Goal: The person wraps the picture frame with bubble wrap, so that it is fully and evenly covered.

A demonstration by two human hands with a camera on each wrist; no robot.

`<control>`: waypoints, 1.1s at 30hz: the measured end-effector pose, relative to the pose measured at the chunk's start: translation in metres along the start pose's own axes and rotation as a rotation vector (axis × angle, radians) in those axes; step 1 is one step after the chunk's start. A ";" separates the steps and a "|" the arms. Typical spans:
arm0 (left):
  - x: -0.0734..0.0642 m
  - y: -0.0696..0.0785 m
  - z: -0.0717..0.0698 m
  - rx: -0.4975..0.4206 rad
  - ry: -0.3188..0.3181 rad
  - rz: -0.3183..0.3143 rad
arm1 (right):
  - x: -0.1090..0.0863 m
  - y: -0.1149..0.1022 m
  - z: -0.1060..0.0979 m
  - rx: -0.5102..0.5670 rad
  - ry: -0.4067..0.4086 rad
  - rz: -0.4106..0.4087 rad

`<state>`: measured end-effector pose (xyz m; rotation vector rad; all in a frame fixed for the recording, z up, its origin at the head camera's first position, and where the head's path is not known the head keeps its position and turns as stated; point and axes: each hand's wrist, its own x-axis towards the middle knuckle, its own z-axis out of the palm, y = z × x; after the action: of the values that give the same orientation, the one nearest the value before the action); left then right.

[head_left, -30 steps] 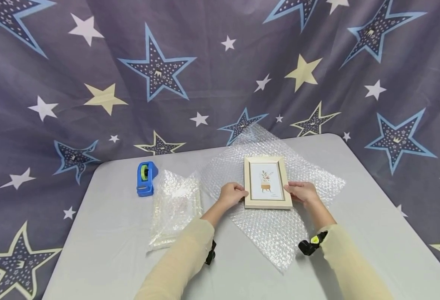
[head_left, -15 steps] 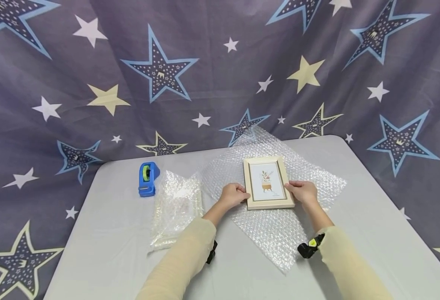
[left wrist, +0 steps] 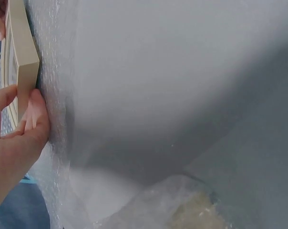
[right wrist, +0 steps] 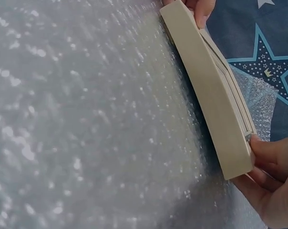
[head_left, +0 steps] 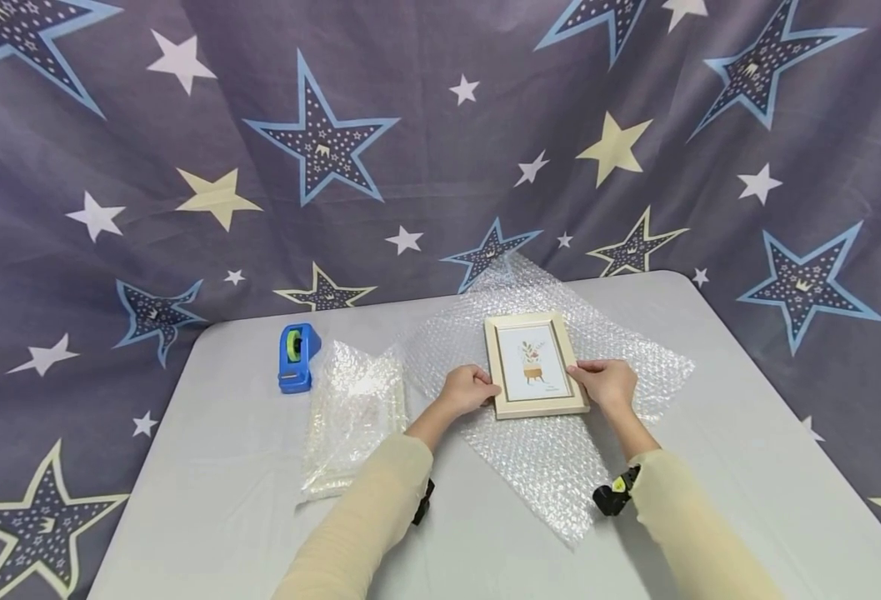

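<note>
A cream picture frame (head_left: 533,363) with a potted-plant print lies face up over a sheet of bubble wrap (head_left: 533,471), turned slightly askew. My left hand (head_left: 466,390) pinches its lower left side, thumb on the front face and fingers underneath, as the left wrist view shows on the frame (left wrist: 27,57). On the opposite side my right hand (head_left: 609,385) pinches the right edge, thumb on top; in the right wrist view that hand (right wrist: 276,169) has its fingers under the frame (right wrist: 213,95). A dark shadow gap shows between the frame's near edge and the wrap.
Left of the wrap lies a bubble-wrapped package (head_left: 357,417). Behind it stands a blue tape dispenser (head_left: 295,358) with a greenish roll. All rest on a grey table (head_left: 222,483), backed by a star-patterned curtain (head_left: 410,150). The wrap's far corner reaches the table's back edge.
The picture frame has turned slightly counterclockwise, its far end shifting left. Both hands keep hold of it, the right moving a little with it. The head view has shifted slightly.
</note>
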<state>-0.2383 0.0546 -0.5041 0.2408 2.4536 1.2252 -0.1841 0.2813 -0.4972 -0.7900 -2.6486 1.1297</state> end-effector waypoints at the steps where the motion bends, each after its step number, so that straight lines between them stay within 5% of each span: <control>1: 0.000 0.000 -0.001 0.000 -0.006 0.004 | 0.000 -0.001 0.000 0.003 0.000 0.006; 27: -0.002 0.001 0.004 0.051 0.051 0.000 | 0.003 -0.002 -0.003 -0.097 -0.035 0.044; 33: -0.003 0.003 0.004 0.081 0.043 -0.013 | 0.006 0.001 -0.006 -0.025 -0.098 0.112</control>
<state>-0.2341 0.0583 -0.5031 0.2226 2.5404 1.1388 -0.1872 0.2884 -0.4940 -0.9207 -2.7335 1.1939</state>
